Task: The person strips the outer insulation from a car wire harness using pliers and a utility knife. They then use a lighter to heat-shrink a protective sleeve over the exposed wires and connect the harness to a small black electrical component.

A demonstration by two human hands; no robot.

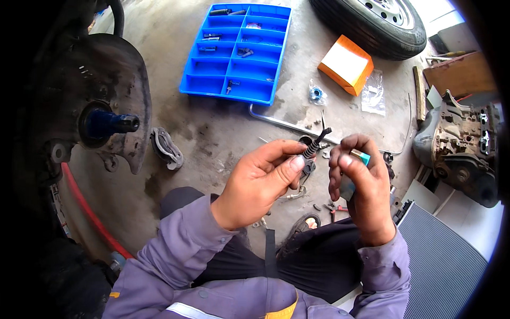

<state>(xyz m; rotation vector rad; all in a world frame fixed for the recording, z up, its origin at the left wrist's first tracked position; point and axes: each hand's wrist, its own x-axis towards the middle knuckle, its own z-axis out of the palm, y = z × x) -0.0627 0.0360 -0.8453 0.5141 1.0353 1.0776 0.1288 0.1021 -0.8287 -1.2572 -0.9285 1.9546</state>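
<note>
My left hand [263, 181] pinches a black ribbed part [314, 144] between thumb and fingertips; a thin stem with a forked tip rises from its upper end. Just to the right, my right hand [361, 186] is closed on a small teal object [359, 158] with a pale metallic edge, mostly hidden by my fingers. Under and behind my hands lie small dark parts [308, 169] on the concrete floor, partly hidden, and pliers with red handles [333, 212] lie below my right hand.
A hub assembly [109, 121] stands at left above a red hose [87, 204]. Around me are a metal bracket [167, 154], blue compartment tray [182, 87], bent bar [271, 121], orange box [345, 64], tyre [361, 37], rusty engine part [457, 154] and radiator [435, 266].
</note>
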